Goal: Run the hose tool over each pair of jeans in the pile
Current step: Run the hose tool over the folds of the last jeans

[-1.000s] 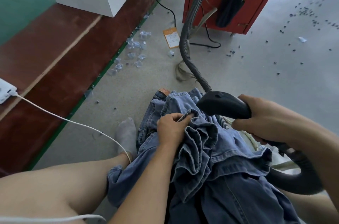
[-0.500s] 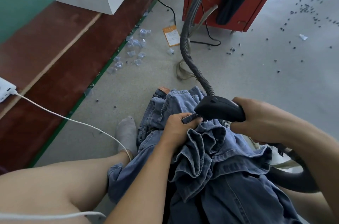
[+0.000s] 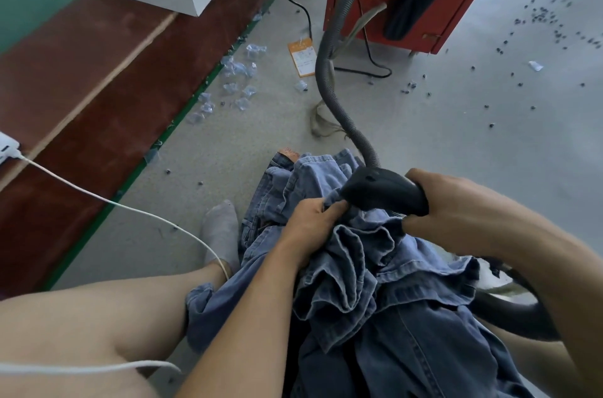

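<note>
Jeans bunched on lap. Left hand pinches a denim fold, which touches the nozzle tip. Right hand grips the nozzle; its long axis points left toward the left fingers.

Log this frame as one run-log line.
left hand: grips bunched blue denim jeans | right hand: holds black plastic hose nozzle | nozzle tip against fabric

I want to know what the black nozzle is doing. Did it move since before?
Yes. The black plastic hose nozzle went left, away from the red metal cabinet, until its tip met the left hand bunching the blue denim jeans.
</note>
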A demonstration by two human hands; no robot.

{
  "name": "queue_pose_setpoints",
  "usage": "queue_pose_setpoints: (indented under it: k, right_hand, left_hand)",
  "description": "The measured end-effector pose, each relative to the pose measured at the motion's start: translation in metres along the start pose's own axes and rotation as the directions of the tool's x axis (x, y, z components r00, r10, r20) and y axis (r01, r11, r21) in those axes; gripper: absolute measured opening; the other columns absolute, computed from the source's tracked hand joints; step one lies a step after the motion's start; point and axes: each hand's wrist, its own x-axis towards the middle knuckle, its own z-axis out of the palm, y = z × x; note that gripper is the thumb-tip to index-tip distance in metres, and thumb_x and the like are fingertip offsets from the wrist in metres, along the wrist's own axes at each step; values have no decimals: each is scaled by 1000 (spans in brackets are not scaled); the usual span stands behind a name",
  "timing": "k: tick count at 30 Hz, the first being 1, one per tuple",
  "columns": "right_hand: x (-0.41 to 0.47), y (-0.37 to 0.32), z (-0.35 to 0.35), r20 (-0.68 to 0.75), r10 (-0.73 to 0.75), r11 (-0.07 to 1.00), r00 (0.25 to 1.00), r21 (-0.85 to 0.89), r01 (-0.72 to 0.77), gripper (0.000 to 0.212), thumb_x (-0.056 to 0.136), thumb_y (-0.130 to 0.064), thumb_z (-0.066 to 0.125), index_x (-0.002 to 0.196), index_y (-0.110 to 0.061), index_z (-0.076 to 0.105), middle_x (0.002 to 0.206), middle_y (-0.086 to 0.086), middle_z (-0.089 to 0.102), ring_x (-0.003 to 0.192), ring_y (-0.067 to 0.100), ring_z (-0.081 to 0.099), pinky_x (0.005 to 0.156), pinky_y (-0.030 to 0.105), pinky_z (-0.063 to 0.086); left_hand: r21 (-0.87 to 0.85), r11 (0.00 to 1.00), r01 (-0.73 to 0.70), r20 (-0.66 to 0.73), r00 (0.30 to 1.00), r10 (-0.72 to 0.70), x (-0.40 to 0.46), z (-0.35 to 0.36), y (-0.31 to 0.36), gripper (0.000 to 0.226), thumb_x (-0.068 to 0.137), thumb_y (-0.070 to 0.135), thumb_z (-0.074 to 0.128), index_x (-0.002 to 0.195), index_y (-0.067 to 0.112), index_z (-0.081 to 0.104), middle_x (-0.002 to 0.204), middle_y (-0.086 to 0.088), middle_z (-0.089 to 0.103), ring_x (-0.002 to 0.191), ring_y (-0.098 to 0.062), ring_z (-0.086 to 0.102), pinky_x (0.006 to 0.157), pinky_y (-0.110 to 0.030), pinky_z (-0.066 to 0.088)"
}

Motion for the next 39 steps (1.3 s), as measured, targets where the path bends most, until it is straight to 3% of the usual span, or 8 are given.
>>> queue_pose_setpoints:
  k: [4, 11, 16, 20, 24, 28, 34, 39]
  right_hand:
    - [13, -4, 8, -29, 53, 999, 998, -7, -54, 17, 87, -27, 65, 96, -24, 51, 76, 2, 62, 58, 18, 58, 48, 30, 43]
    - [4, 7, -3, -62, 26, 991, 998, 130, -18, 18, 84, -27, 69, 90, -31, 52, 66, 2, 64, 36, 9, 54, 37, 20, 43]
    - [3, 4, -1, 97, 12, 985, 995, 168, -28, 19, 84, -21, 70, 92, -31, 56, 72, 4, 66, 40, 8, 55, 43, 24, 49]
    - [12, 1, -4, 19, 15, 967, 1000, 253, -19, 22, 85, -18, 69, 93, -33, 55, 69, 5, 64, 36, 7, 54, 40, 23, 47]
    - [1, 15, -20, 49, 20, 955, 999, 295, -34, 22, 84, -18, 70, 92, -34, 58, 50, -2, 63, 37, 11, 56, 40, 26, 49]
    - [-2, 11, -14, 165, -4, 975, 986, 221, -33, 21, 85, -17, 71, 94, -32, 58, 64, 1, 65, 39, 10, 55, 42, 23, 47]
    - [10, 4, -14, -33, -8, 955, 999, 297, 17, 24, 86, -15, 70, 93, -32, 55, 63, 3, 64, 36, 8, 55, 38, 24, 47]
    - [-3, 18, -22, 113, 5, 960, 994, 276, -36, 23, 84, -16, 70, 93, -33, 58, 53, 0, 64, 38, 10, 56, 40, 23, 47]
  left_hand:
    - [-183, 983, -6, 227, 973, 48, -9, -4, -6, 22, 98, 34, 66, 103, 17, 80, 99, -7, 79, 92, -18, 74, 80, -32, 57]
    - [-63, 998, 9, 68, 998, -5, -4, -5, 2, 28, 99, 35, 61, 89, 16, 79, 83, 0, 78, 77, -12, 72, 75, -33, 58]
    - [-149, 988, -31, 169, 984, 56, -7, -3, -2, 32, 94, 40, 67, 98, 10, 77, 95, -9, 77, 86, -19, 69, 80, -35, 55]
    - [-192, 981, -23, 153, 987, 53, -9, -3, -4, 25, 99, 32, 63, 104, 13, 79, 103, -12, 79, 93, -21, 74, 84, -33, 59]
    - [-198, 980, -19, 121, 992, 44, -9, -4, 0, 26, 104, 26, 59, 105, 8, 77, 103, -14, 78, 92, -21, 74, 79, -29, 59]
    - [-173, 984, -44, 192, 978, 78, -14, -1, 2, 25, 102, 30, 64, 96, 10, 78, 89, -3, 77, 81, -12, 70, 72, -26, 54]
    - [-139, 990, -32, 155, 987, 53, -14, -4, 0, 23, 101, 30, 61, 104, 16, 79, 104, -10, 79, 98, -24, 75, 88, -35, 60]
    - [-210, 978, -8, 133, 990, 37, -13, -5, -2, 26, 102, 29, 62, 106, 8, 77, 106, -18, 77, 98, -30, 72, 92, -46, 56]
